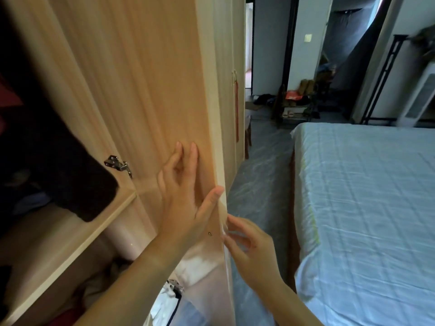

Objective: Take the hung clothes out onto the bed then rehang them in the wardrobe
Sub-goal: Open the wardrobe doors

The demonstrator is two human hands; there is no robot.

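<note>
Wardrobe bay and bed, read from left to right. Far left, inside the open wardrobe: a dark garment hangs in shadow, its lower corner drooping over the shelf edge. It looks soft and limp, probably of moderate weight. It is best lifted by its hanger at the top (hidden here), not tugged by the cloth, which would slide and bunch. A metal hinge sits just right of it, near enough to snag fabric on the way out.

Centre: the open wardrobe door, stiff and flat, stands edge-on between the wardrobe and the room. The left hand lies against its inner face, fingers spread and mostly straight, thumb out along the edge, holding nothing. The right hand is at the outer edge of the door with its fingers loosely parted, also holding nothing — whether the tips touch the edge cannot be told.

Further right: a second, closed door with a red tassel on its handle, then a narrow strip of floor. A cluttered shoe rack stands well back.

Far right: the bed, under a pale blue wrinkled sheet. From where I stand, the door is the one obstacle — any garment must swing round it to reach the bed.
</note>
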